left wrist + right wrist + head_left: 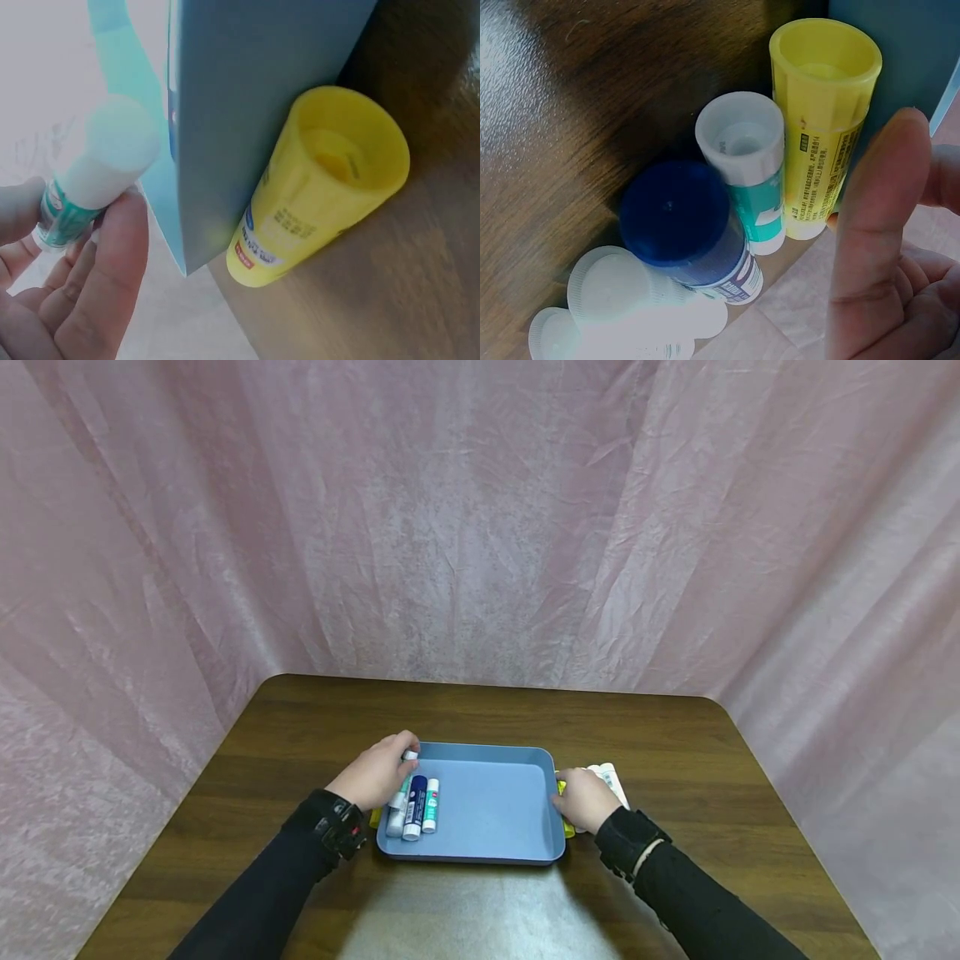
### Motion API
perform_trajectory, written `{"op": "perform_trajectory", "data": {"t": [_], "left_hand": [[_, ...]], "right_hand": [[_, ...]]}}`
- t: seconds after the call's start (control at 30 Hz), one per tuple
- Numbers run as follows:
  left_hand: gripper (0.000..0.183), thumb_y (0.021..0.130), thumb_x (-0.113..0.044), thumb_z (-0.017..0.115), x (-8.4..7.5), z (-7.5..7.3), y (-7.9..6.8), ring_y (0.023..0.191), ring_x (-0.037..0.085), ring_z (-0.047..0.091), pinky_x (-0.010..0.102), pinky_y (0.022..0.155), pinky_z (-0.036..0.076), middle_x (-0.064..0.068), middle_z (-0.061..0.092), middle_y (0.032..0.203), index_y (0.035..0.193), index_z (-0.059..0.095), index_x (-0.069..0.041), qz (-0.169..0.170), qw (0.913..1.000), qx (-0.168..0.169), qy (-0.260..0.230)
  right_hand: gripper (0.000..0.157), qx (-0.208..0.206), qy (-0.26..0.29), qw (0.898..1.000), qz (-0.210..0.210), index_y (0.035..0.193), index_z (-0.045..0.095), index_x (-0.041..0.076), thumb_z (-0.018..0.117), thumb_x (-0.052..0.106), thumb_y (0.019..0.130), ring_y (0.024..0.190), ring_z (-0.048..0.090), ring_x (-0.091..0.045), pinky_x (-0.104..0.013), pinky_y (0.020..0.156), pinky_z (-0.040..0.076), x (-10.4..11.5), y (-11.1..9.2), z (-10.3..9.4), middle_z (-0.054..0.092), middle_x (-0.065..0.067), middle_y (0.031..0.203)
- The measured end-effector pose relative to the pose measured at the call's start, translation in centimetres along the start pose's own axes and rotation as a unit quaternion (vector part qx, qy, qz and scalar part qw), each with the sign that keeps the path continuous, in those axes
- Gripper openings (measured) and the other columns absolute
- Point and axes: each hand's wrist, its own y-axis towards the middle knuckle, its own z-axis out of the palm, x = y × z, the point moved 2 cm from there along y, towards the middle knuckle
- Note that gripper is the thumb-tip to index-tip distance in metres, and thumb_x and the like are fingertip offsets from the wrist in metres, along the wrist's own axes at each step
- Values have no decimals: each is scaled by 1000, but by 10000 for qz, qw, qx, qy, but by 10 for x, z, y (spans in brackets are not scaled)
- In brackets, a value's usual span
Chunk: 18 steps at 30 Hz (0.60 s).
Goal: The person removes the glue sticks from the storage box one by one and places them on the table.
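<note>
My left hand [381, 774] is at the left rim of a blue tray [495, 802]. In the left wrist view, its thumb and fingers pinch a glue stick [97, 157] with a white cap and green label. Inside the tray's left end lie a blue glue stick [415, 808], a green-and-white one [431, 806] and other pale ones, partly behind the hand. My right hand [587, 797] is by the tray's right wall, next to a yellow glue stick [821, 127]; its thumb is extended and the other fingers are partly hidden.
Beyond the tray's left wall is another yellow glue stick [315, 187]. Right of the tray, a green-and-white glue stick [746, 172], a dark blue one [682, 217] and several white ones [622, 300] lie in a row. The wooden table [480, 706] ends before a pink curtain [480, 527].
</note>
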Motion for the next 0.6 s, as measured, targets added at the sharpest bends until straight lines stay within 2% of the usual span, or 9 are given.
{"op": "perform_trajectory", "data": {"t": [0.2, 0.4, 0.6], "left_hand": [[25, 106, -26, 56, 0, -7, -3, 104, 21, 59, 46, 97, 54, 6, 63, 126, 128, 56, -16, 56, 9999, -65, -130], [24, 106, -24, 55, 4, -12, -2, 102, 21, 60, 43, 89, 54, 8, 64, 124, 128, 57, -13, 251, 9994, -175, -149], [26, 106, -25, 55, 8, -15, 0, 99, 21, 60, 41, 86, 54, 7, 65, 121, 128, 59, -12, 198, 9994, -205, -207]], "right_hand": [[42, 0, 33, 10000, 38, 132, 63, -6, 68, 11, 94, 47, 58, -11, -25, 46, 49, 0, 0, 0, 62, -3, 67], [41, -45, 17, 10000, 10, 131, 64, -6, 69, 11, 94, 47, 58, -11, -25, 46, 49, 1, 0, 0, 61, -2, 66], [41, -36, 19, 10000, -25, 130, 64, -7, 68, 11, 94, 47, 58, -11, -25, 45, 49, 1, -1, -1, 61, -3, 66]]}}
